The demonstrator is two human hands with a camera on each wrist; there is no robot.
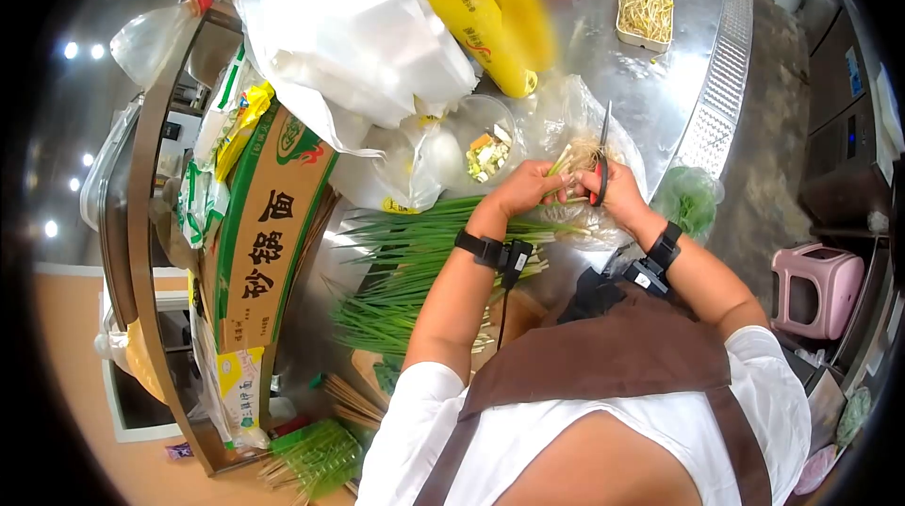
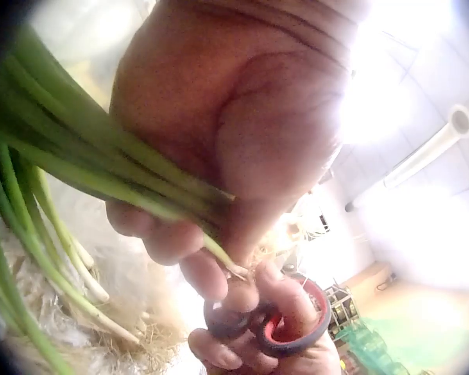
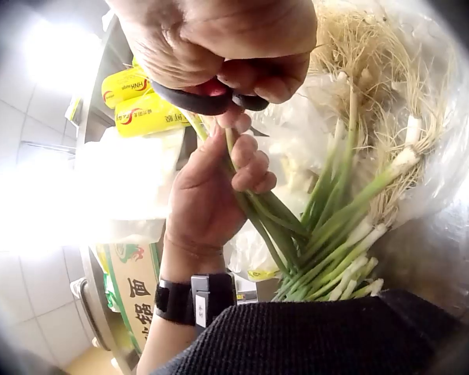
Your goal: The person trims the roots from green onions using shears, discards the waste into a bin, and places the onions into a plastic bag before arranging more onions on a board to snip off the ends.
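My left hand [image 1: 528,187] grips a small bunch of green onions [image 2: 102,152], their white root ends poking out past the fingertips and the green leaves trailing back under the palm. Close against it, my right hand [image 1: 617,193] holds scissors [image 1: 604,143] with black-and-red handles, blades pointing away from me. In the right wrist view the two hands meet at the root ends, and the right hand hides most of the blades. Cut roots [image 3: 352,47] lie on a transparent plastic bag [image 3: 445,172] beside the hands. A large heap of green onions [image 1: 405,270] spreads on the table left of my forearm.
A bowl of chopped pieces [image 1: 488,153] stands beyond my left hand. Farther off are yellow film rolls [image 1: 462,11], white plastic bags [image 1: 349,35] and trays of bean sprouts [image 1: 646,11]. A bag of greens [image 1: 690,200] sits right of my right wrist; a cardboard box [image 1: 269,233] stands left.
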